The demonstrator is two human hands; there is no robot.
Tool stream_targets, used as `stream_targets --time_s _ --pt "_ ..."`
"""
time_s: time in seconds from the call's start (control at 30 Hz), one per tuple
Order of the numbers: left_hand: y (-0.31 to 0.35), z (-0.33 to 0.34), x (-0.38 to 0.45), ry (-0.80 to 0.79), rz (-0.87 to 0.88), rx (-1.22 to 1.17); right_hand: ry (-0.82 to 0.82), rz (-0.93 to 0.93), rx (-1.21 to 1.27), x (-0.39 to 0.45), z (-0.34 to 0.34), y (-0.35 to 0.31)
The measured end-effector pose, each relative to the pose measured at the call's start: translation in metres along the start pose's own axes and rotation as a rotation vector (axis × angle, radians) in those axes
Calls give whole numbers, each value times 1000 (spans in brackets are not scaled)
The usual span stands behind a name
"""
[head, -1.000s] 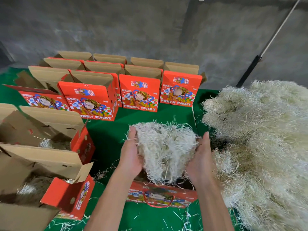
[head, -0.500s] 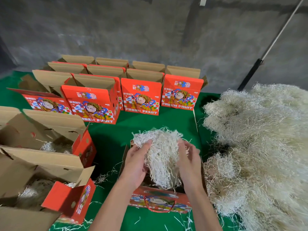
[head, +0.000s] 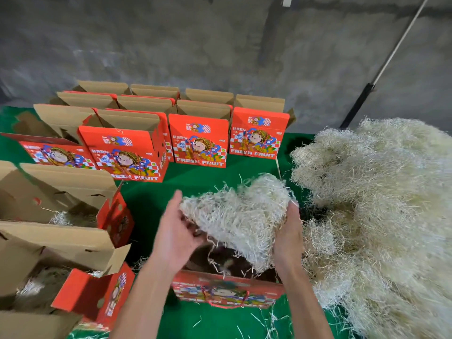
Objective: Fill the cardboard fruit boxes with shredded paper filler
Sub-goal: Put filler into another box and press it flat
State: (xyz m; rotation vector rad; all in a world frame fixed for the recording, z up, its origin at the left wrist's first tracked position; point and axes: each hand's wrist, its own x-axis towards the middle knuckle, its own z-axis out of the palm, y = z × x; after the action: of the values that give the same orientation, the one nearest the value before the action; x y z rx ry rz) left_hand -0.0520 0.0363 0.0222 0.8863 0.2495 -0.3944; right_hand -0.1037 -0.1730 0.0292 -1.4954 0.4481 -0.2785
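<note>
Left hand (head: 179, 237): fingers fairly straight, palm turned in against the left flank of the wad of shredded paper (head: 241, 216). Touching and cupping it, not clenched.
Right hand (head: 288, 234): fingers curled into the right edge of the wad, gripping strands. Fingertips buried in paper, so the exact pinch isn't visible.

Wad sits between both palms, long axis roughly left-to-right, its lower tail hanging down toward the open box (head: 227, 287) directly below. The box top opening is dark, with only a few loose strands seen inside; it looks mostly unfilled. Printed red front faces the person, rope handle on that face.

Key relation: the box mouth is straight under the wad, just nearer the body than the hands. Judging by that, the next move is a plain downward push, both hands equally near. The wad looks wider than the opening, so it probably needs squeezing in.

Outward: big filler pile (head: 381, 216) to the right, just beside the right hand. Two open boxes (head: 73, 243) on the left already hold some filler. Upright boxes in rows (head: 198, 140) farther back on the green desk (head: 195, 177), contents hidden.
</note>
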Motion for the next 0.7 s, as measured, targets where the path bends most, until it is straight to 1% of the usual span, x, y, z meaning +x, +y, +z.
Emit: stream_targets --time_s 0.03,0.07,0.1,0.17,0.2,0.27,0.3,0.37,0.43,0.5,0.6,0.63,0.7 --pt "7 -1 5 30 3 20 -70 -37 -53 0 -2 -6" --pt "12 1 9 56 5 100 -141 -101 -84 1 -3 -11" --pt "15 8 11 71 4 232 -199 -169 -89 1 -3 -16" --pt "12 23 7 67 -27 484 -291 -231 -88 4 1 -24" --pt "8 28 6 37 -30 525 -314 -237 -107 5 6 -30" --pt "2 41 -1 -39 1 517 -246 -225 -219 8 18 -34" --pt "-1 48 -5 -41 45 526 -183 -230 -275 9 23 -34" --pt "-11 50 -2 70 100 592 -53 -282 -306 10 27 -29" --pt "-20 48 1 205 123 673 33 -322 -232 9 27 -26" --pt "-20 38 8 284 156 610 105 -315 -133 12 20 -23" --pt "5 20 10 453 206 503 217 -291 -128 21 -3 -19" --pt "12 13 11 487 221 482 238 -273 -116 23 -11 -17" --pt "22 5 15 508 207 433 241 -216 -47 23 -20 -16"
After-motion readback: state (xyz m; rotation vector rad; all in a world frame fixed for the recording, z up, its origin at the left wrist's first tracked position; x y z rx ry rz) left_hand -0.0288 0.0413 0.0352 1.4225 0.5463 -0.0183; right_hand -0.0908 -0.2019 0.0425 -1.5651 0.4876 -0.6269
